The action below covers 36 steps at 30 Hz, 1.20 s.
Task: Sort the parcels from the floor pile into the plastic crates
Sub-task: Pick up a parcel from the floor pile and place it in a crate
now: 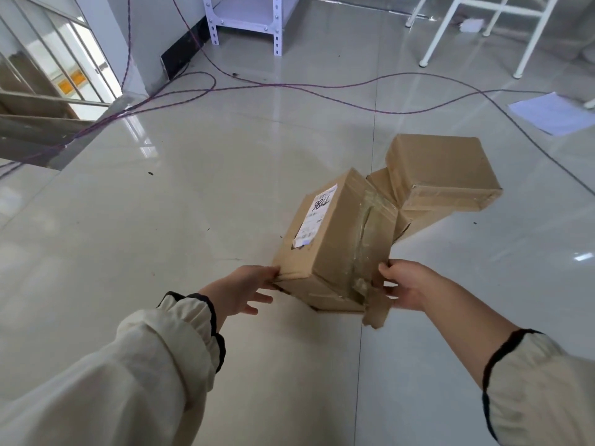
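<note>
A brown cardboard parcel with a white label (338, 233) stands on the tiled floor in the middle of the view, wrapped in clear tape. My left hand (240, 289) holds its near left corner, thumb on top and fingers spread below. My right hand (407, 284) grips its near right edge, beside a loose flap of tape. Behind it lean two more brown parcels: one on top (444, 170) and one partly hidden below (415, 220). No plastic crate is in view.
Purple cables (289, 88) trail across the glossy floor behind the parcels. A white metal shelf (244, 20) stands at the back, white frame legs (431, 49) at the back right. A paper sheet (553, 112) lies at the right. A stair opening (42, 123) is at the left.
</note>
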Tool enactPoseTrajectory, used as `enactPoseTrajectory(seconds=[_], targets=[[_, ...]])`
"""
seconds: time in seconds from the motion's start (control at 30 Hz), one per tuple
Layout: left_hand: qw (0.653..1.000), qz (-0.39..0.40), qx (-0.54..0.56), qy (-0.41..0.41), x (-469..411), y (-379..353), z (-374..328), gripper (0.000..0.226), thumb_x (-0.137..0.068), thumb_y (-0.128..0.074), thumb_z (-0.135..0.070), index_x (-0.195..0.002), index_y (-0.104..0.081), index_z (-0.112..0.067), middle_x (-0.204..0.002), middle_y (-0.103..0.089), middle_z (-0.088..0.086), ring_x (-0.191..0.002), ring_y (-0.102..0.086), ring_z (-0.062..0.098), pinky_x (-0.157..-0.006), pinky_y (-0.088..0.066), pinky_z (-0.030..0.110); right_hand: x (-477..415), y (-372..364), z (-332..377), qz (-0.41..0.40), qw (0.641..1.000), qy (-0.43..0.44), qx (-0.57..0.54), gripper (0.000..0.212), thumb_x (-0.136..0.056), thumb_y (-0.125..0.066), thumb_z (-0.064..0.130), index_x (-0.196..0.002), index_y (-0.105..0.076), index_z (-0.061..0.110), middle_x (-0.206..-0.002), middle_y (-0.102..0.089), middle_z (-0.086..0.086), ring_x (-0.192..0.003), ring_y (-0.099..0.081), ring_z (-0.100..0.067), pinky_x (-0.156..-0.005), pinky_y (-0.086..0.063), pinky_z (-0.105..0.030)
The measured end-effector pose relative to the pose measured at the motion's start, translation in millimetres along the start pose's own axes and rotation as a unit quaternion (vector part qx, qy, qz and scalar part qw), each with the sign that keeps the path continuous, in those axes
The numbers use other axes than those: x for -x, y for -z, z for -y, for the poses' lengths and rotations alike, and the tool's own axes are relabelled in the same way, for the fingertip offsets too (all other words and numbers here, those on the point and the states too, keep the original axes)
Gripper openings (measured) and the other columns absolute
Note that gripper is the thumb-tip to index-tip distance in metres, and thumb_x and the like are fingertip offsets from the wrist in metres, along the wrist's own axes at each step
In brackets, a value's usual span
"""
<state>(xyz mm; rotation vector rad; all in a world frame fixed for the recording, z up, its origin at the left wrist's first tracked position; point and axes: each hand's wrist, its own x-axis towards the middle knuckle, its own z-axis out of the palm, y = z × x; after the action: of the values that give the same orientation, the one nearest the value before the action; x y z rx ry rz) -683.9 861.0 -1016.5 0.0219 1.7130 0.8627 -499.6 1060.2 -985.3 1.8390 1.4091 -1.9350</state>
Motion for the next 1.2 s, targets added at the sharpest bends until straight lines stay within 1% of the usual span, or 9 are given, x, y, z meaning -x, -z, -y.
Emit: enactPoseTrajectory(seconds=[0.23, 0.37, 0.47, 0.57, 0.7, 0.83, 0.93, 1.07, 1.2], targets=[[0.991, 0.065, -0.108, -0.040, 8.5, 19.1, -2.0, 0.041, -0.083, -0.066, -0.046, -0.109, -0.061, -0.015, -0.099, -0.068, 0.001, -0.092, -0.069, 0.021, -0.087, -0.049, 0.042, -3.6, -1.8, -15.9, -0.013, 0.999, -0.030, 0.040, 0.025, -0.095, -0.047, 0.000, -0.117, -0.059, 0.000, -0.112, -0.061, -0.015, -0.079, -0.061, -0.029, -0.067, -0.052, -0.038], [0.983, 0.138, -0.116, 0.019, 16.4, 48.3, 7.9, 0.088, -0.048, -0.088, -0.053, -0.122, -0.057, -0.016, -0.111, -0.063, 0.006, -0.093, -0.069, 0.023, -0.068, -0.057, 0.042, 1.8, -26.5, -23.6, 0.032, 0.977, -0.030, 0.209, 0.032, -0.097, -0.047, 0.009, -0.128, -0.051, 0.002, -0.127, -0.055, -0.011, -0.082, -0.062, -0.026, -0.079, -0.048, -0.038], [0.981, 0.156, -0.106, 0.048, 21.8, 51.6, 9.3, 0.068, -0.067, -0.076, -0.046, -0.126, -0.052, -0.021, -0.122, -0.057, 0.008, -0.097, -0.069, 0.028, -0.067, -0.058, 0.037, 5.1, -41.7, -26.7, 0.048, 0.935, -0.006, 0.353, 0.045, -0.095, -0.055, 0.017, -0.137, -0.044, 0.007, -0.136, -0.052, -0.011, -0.103, -0.063, -0.026, -0.080, -0.048, -0.035], [0.979, 0.155, -0.121, 0.057, 26.7, 45.2, 3.7, 0.051, -0.082, -0.069, -0.043, -0.126, -0.050, -0.025, -0.126, -0.055, 0.007, -0.095, -0.070, 0.030, -0.063, -0.057, 0.030, 2.4, -47.5, -32.9, 0.061, 0.881, 0.049, 0.466, 0.054, -0.089, -0.064, 0.024, -0.137, -0.044, 0.009, -0.133, -0.053, -0.009, -0.094, -0.059, -0.021, -0.058, -0.045, -0.016], [0.984, 0.126, -0.124, 0.020, 27.9, 31.2, -6.0, 0.039, -0.091, -0.061, -0.028, -0.128, -0.048, -0.020, -0.121, -0.056, 0.009, -0.085, -0.069, 0.027, -0.059, -0.058, 0.029, -19.6, -24.1, -18.8, -0.111, 0.958, 0.112, 0.241, 0.053, -0.090, -0.051, 0.005, -0.142, -0.041, 0.012, -0.131, -0.053, -0.017, -0.095, -0.054, -0.028, -0.072, -0.046, -0.028], [0.986, 0.105, -0.132, 0.008, 28.9, 29.3, -10.6, 0.036, -0.091, -0.060, -0.025, -0.125, -0.050, -0.017, -0.115, -0.059, 0.010, -0.082, -0.068, 0.026, -0.058, -0.058, 0.029, -15.0, -15.3, 17.8, -0.197, 0.952, 0.232, -0.026, 0.045, -0.093, -0.041, 0.002, -0.134, -0.050, 0.016, -0.118, -0.052, 0.001, -0.101, -0.049, -0.019, -0.093, -0.045, -0.036], [0.988, 0.086, -0.125, 0.008, 29.8, 34.7, -12.3, 0.040, -0.090, -0.062, -0.026, -0.127, -0.051, -0.016, -0.118, -0.058, 0.010, -0.082, -0.068, 0.025, -0.058, -0.057, 0.029, -3.9, -28.8, 26.1, -0.133, 0.956, 0.262, 0.017, 0.032, -0.094, -0.046, 0.010, -0.121, -0.062, 0.016, -0.117, -0.057, 0.002, -0.102, -0.050, -0.015, -0.095, -0.044, -0.034], [0.996, -0.012, -0.073, -0.042, 24.2, 44.9, -14.1, 0.039, -0.087, -0.066, -0.028, -0.122, -0.055, -0.015, -0.116, -0.057, 0.007, -0.086, -0.062, 0.025, -0.070, -0.053, 0.032, -3.4, -29.6, 5.4, -0.162, 0.934, 0.277, 0.156, 0.026, -0.091, -0.044, 0.018, -0.090, -0.062, 0.000, -0.085, -0.057, -0.010, -0.079, -0.048, -0.020, -0.067, -0.035, -0.029], [0.973, -0.187, 0.006, -0.133, 11.2, 40.8, -17.3, 0.056, -0.078, -0.076, -0.027, -0.127, -0.054, -0.013, -0.122, -0.060, 0.009, -0.101, -0.060, 0.025, -0.084, -0.051, 0.036, 12.7, -25.0, -9.1, -0.040, 0.969, 0.144, 0.196, 0.039, -0.095, -0.042, 0.034, -0.081, -0.061, 0.003, -0.076, -0.065, -0.016, -0.068, -0.060, -0.026, -0.074, -0.045, -0.034]])
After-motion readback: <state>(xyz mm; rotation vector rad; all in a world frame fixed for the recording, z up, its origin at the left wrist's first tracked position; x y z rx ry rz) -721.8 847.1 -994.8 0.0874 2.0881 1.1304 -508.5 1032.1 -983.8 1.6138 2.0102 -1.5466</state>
